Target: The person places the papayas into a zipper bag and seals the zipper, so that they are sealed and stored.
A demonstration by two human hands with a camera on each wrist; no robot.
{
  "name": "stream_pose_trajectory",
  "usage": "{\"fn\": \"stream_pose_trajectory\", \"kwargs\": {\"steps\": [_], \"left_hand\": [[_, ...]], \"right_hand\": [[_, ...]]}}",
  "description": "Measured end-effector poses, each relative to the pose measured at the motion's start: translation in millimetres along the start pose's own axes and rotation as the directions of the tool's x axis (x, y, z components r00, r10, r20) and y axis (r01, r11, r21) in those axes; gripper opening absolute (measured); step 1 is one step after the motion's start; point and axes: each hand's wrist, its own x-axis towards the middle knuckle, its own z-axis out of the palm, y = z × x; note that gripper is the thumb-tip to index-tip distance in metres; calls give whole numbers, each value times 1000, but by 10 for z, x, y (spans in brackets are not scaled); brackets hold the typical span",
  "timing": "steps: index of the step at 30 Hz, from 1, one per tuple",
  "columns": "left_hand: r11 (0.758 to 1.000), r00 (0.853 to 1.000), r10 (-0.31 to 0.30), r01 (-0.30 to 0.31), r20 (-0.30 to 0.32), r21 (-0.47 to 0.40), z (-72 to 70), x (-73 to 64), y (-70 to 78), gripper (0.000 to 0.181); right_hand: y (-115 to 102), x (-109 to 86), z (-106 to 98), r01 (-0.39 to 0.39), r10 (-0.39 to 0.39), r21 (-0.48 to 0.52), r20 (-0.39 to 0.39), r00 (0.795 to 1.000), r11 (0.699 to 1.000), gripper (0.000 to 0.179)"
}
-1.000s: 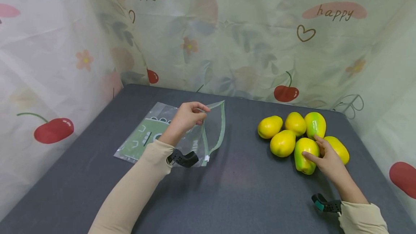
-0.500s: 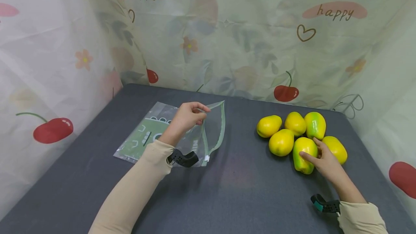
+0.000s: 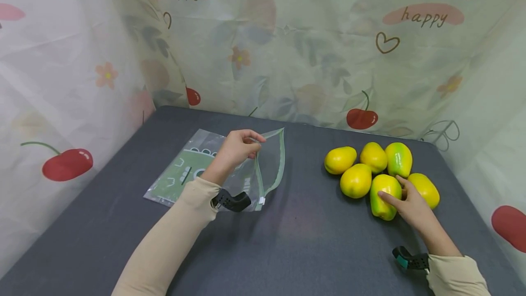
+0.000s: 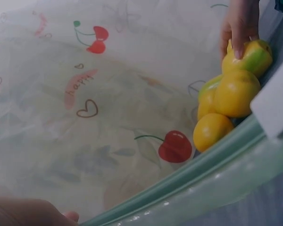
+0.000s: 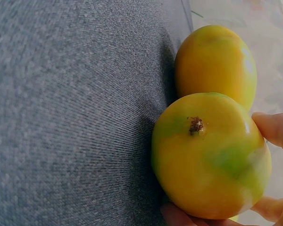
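Observation:
My left hand (image 3: 240, 145) pinches the upper rim of a clear zip bag (image 3: 185, 175) with a green print. The bag's mouth gapes to the right, its green zip strip (image 4: 193, 174) crossing the left wrist view. A white slider (image 3: 261, 200) sits at the near end of the strip. Over on the right, my right hand (image 3: 414, 204) grips the nearest yellow-green papaya (image 3: 383, 182), thumb on top and fingers round the far side. In the right wrist view, this papaya (image 5: 210, 155) shows its brown stem end and is still down at the table.
Several more yellow papayas (image 3: 355, 181) cluster behind and beside the held one, close against each other. All lie on a dark grey table (image 3: 304, 250). A printed curtain (image 3: 287, 58) hangs along the back and sides. A thin wire (image 3: 445, 134) stands at the far right corner.
The right hand and the papaya in its grip have shifted very slightly left, with the neighbouring papayas nudged along. The left hand and bag have stayed where they were.

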Motion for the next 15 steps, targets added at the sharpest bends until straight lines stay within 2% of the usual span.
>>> {"fn": "stream_pose_trajectory", "kwargs": {"steps": [10, 15], "left_hand": [[1000, 1000, 4, -4, 1, 6, 2, 14, -6, 20], [1000, 1000, 6, -6, -4, 10, 2, 9, -3, 20]], "right_hand": [[-30, -14, -97, -27, 26, -17, -19, 999, 1000, 100], [-50, -26, -172, -36, 37, 37, -40, 999, 999, 99]]}}
